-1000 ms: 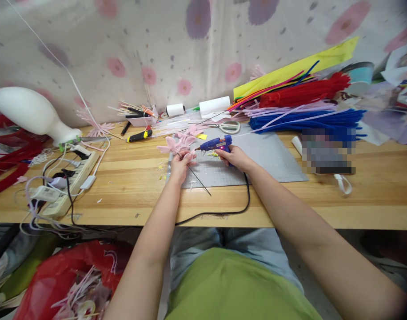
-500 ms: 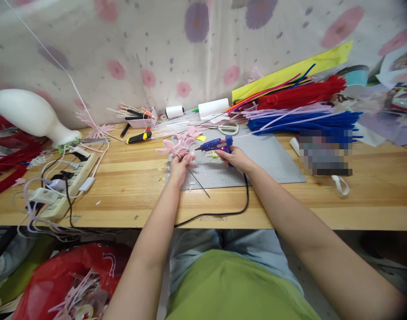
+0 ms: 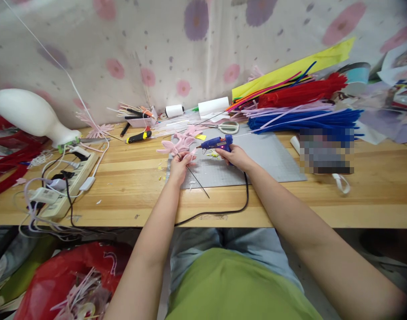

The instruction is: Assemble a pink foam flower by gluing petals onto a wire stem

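Note:
My left hand (image 3: 181, 165) is closed around a pink craft flower (image 3: 178, 144) on a thin dark stem (image 3: 200, 184), which slants down to the right. Pink petals spread above and left of the fingers, and a small pink piece shows at the fingertips. A blue hot glue gun (image 3: 218, 143) with a small lit light is gripped in my right hand (image 3: 235, 156). Its nozzle points left, a short way from the flower. Below the gun, a small yellow-green piece (image 3: 213, 153) lies on the grey cutting mat (image 3: 266, 164).
Scissors (image 3: 228, 128), a yellow-black utility knife (image 3: 139, 136) and white rolls lie behind the mat. Bundles of blue (image 3: 303, 121) and red pipe cleaners (image 3: 301, 91) lie at the back right. A corded power strip (image 3: 70, 186) is at left. The gun's black cable (image 3: 217, 213) loops along the front edge.
The glue gun's tip has drawn back very slightly to the right and down from the flower. Both hands otherwise keep nearly the same place and grip.

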The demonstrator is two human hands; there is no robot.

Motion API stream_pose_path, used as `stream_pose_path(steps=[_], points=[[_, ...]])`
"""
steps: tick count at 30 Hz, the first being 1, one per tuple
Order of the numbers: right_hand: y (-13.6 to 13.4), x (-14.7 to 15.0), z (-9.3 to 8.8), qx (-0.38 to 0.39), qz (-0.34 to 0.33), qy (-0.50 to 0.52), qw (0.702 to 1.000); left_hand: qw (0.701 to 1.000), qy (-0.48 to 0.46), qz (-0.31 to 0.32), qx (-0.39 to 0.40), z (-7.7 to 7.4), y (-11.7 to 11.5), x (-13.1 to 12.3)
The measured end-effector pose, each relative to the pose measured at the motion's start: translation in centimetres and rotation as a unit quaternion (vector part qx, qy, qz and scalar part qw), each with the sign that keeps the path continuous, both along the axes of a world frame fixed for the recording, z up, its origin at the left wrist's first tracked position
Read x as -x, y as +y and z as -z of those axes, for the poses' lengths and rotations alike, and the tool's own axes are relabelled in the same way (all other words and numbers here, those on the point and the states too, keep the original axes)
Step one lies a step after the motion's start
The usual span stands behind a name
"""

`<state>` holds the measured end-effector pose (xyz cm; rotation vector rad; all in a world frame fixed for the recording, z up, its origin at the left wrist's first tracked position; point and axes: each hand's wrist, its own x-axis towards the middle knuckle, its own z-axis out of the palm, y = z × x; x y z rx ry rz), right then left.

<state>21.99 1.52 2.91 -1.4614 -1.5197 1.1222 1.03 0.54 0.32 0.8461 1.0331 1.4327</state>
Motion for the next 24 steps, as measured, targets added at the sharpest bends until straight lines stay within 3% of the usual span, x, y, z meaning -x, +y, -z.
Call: stream_pose_path(steps=[9,17,24], points=[[-0.61,0.11,-0.52,0.010,-0.038,0.024,0.999,1.000,0.006,0.004,0.004,-0.31,-0.09,0.00],[-0.09,-0.31,-0.13,-0.007,-0.005,-0.020,1.000,1.000,0.000,0.002,-0.003,0.03,0.09,0.04],[-0.52,-0.05,-0.48,0.005,-0.041,0.000,0.999,1.000,0.003,-0.001,-0.001,-0.20,-0.01,0.01]])
